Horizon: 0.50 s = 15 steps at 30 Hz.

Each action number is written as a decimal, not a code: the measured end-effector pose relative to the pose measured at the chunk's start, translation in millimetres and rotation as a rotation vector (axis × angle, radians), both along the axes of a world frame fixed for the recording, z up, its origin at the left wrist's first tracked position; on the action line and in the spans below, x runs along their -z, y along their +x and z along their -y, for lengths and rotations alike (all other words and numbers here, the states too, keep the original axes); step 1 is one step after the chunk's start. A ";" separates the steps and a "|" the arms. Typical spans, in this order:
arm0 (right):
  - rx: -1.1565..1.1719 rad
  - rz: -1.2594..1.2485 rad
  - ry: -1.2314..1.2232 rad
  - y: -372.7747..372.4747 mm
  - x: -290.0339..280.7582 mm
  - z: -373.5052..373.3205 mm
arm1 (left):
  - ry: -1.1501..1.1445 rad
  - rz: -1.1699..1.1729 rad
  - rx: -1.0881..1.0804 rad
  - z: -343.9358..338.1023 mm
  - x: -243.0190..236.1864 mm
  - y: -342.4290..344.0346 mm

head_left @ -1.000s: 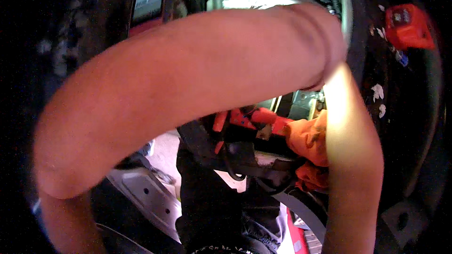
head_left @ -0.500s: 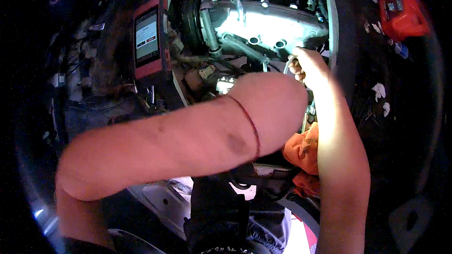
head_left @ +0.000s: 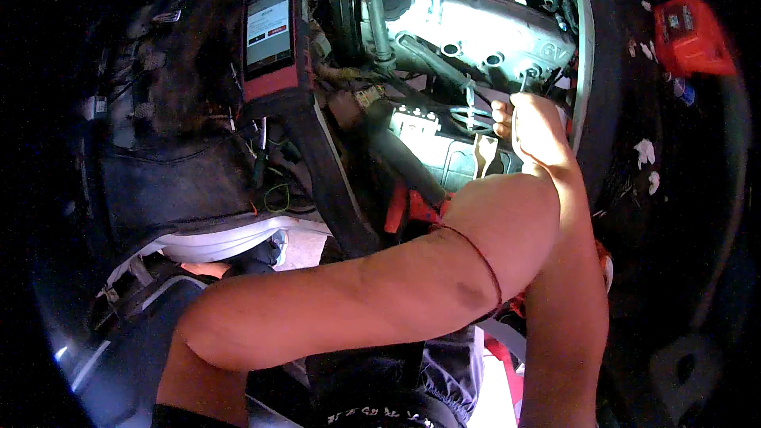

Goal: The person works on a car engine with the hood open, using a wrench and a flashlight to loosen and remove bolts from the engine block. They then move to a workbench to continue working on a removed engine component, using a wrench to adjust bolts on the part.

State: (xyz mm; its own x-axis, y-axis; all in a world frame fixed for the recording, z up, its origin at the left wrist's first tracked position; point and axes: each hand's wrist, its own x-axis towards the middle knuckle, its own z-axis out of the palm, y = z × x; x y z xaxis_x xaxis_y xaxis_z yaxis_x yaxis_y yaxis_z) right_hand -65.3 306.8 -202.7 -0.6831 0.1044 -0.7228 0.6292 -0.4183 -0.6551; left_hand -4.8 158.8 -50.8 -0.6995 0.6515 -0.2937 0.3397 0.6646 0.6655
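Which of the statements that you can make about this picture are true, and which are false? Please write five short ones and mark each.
1. A red-framed tablet is to the left of the metal engine cover. True.
2. The tablet's screen is dark. False: it is lit.
3. A thin dark red cord goes around the left wrist. True.
4. The right hand is touching the red object. False: it is near the lower right part of the engine cover, well apart from the red object at the far right.
5. The fingers of the left hand are clearly visible. False: they are hidden from this view.
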 end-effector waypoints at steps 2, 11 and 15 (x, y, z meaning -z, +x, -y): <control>-0.029 -0.032 0.050 -0.4 0.6 1.6 | -0.012 0.015 -0.015 2.7 -1.7 0.5; 0.009 -0.029 0.067 2.8 -4.3 3.6 | 0.024 0.110 -0.082 10.9 -13.6 6.7; 0.021 -0.024 0.080 5.6 -5.9 6.6 | -0.013 0.052 -0.044 16.2 -18.8 12.3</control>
State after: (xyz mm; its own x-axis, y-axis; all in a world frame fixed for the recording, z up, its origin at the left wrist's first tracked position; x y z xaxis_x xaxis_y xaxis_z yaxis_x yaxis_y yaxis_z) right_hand -59.8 300.2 -196.8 -0.6974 0.1758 -0.6947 0.6042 -0.3771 -0.7020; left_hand 7.6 142.5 -32.1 -0.7110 0.6163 -0.3386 0.2748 0.6868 0.6729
